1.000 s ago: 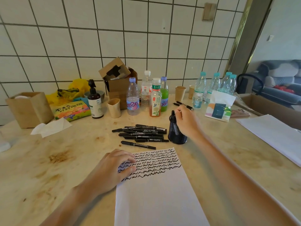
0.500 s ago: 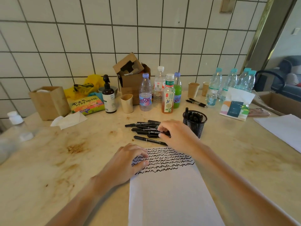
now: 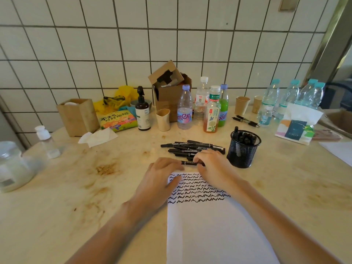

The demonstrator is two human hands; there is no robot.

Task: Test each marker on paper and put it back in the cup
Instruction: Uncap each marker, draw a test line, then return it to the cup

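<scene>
Marker (image 3: 191,163): pinched between right hand (image 3: 215,166) and left hand (image 3: 162,177), cap on.
Done: several in mesh cup (image 3: 242,149); paper (image 3: 213,225) squiggled.
Left: pile (image 3: 192,146) untested.

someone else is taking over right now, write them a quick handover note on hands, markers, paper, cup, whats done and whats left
Left hand: grips one end of a black marker just beyond the paper's top edge.
Right hand: pinches the same marker's other end.
Paper: several rows of squiggles across the top, the rest blank.
Mesh cup: right of the paper, with several markers standing inside.
Pile of markers: on the table behind the hands, apparently untested.
Left: uncap the held marker, test it, put it in the cup, then work through the pile.
</scene>
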